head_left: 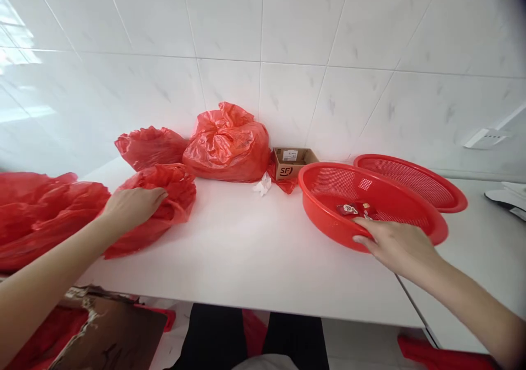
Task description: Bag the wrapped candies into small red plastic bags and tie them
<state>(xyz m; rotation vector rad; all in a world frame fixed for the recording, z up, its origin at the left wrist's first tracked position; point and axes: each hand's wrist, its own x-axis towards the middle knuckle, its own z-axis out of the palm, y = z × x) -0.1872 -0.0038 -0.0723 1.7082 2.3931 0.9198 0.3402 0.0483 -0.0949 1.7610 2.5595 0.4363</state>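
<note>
My left hand (133, 206) is at the rumpled top of a red plastic bag (175, 186) on the left of the white table. Its fingers are bent together on the film, with the tips partly hidden in the folds. My right hand (396, 244) grips the near rim of a red plastic basket (335, 228), thumb outside and fingers over the edge. The basket tilts slightly, its far side over a second red basket (450, 194). A few small red printed packets (349, 209) lie in the front basket.
Behind stand a tied, full red bag (228, 145), another red bag (152, 145) and a small cardboard box (287, 168). White crumpled tissue (263, 185) lies nearby. More red bags (53, 211) sit far left. Below the table edge (246, 303) is an open carton (119, 326).
</note>
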